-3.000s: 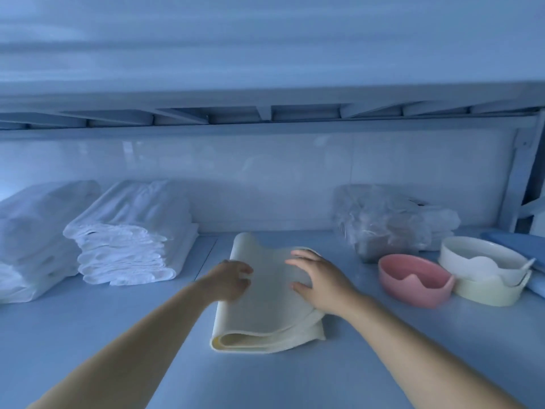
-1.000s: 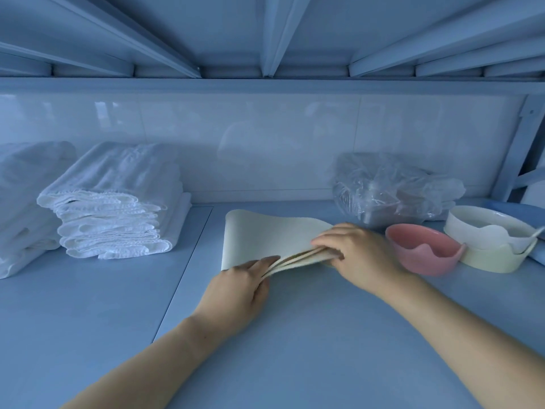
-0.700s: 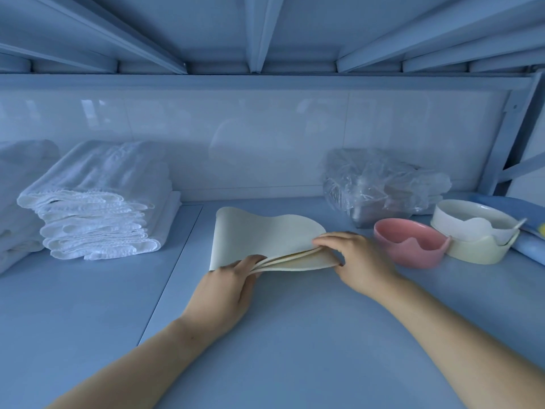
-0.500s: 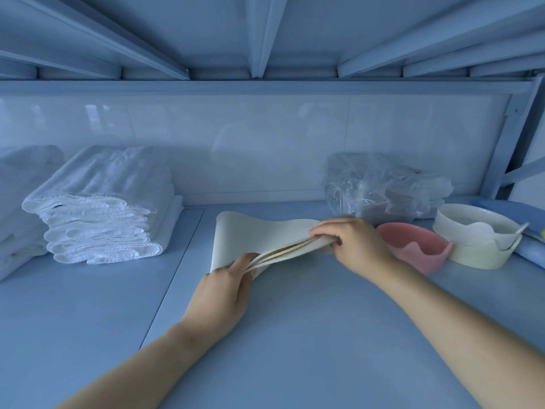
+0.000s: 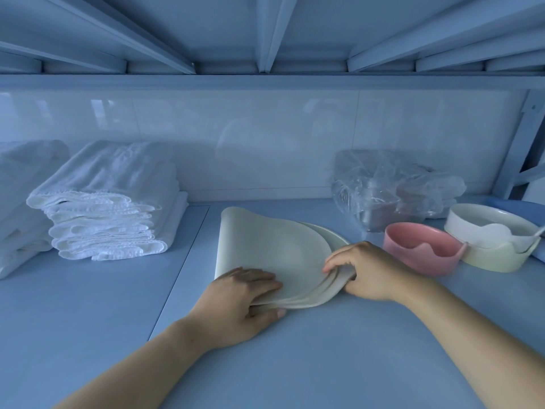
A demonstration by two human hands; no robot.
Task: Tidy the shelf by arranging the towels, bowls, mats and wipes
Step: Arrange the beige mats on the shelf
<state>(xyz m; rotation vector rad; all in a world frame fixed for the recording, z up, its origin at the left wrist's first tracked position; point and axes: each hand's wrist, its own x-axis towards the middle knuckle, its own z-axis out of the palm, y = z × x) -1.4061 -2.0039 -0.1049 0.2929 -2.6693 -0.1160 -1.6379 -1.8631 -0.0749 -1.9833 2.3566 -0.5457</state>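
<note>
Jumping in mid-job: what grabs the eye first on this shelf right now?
Centre front, both hands grip the cream mats: the left hand pinches the near edge, the right hand curls the layers up. A stack of white towels sits at back left; a pink bowl sits right of the mats.

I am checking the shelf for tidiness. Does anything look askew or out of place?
Yes. The cream mats are fanned, their edges not aligned, under the left hand and right hand. The plastic-wrapped pack looks crumpled.
</note>
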